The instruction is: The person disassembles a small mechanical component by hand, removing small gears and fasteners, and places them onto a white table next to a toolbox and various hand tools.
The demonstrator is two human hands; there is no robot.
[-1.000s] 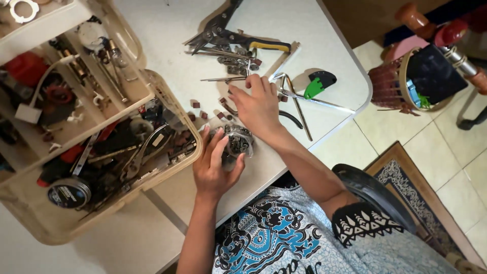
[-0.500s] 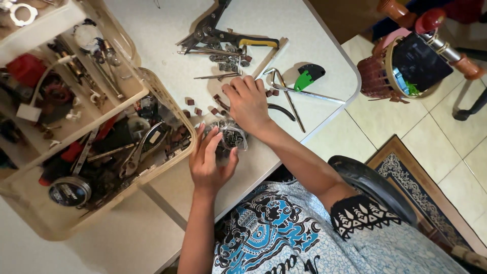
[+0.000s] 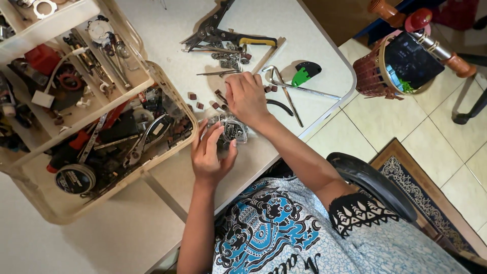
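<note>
My left hand (image 3: 209, 152) cups a small clear bag of metal bits (image 3: 232, 130) at the near edge of the white table (image 3: 314, 56). Just beyond it my right hand (image 3: 247, 96) lies palm down, its fingertips pinched at several small brown pieces (image 3: 219, 105) scattered on the table top. Whether a piece sits between those fingertips is hidden. Past my right hand lie black pliers with a yellow grip (image 3: 228, 35), loose screws (image 3: 231, 61), a bent metal rod (image 3: 286, 89) and a green and black clip (image 3: 303, 73).
A clear plastic toolbox (image 3: 101, 127) with a lift-out tray full of tools, wire and tape stands to the left. A woven basket (image 3: 375, 76) holding a dark tablet sits on the tiled floor at the right. A black chair edge (image 3: 375, 182) is beside my body.
My right hand has shifted slightly left toward the brown pieces, fingers drawing together. My left hand stays on the bag. The view has drifted a little.
</note>
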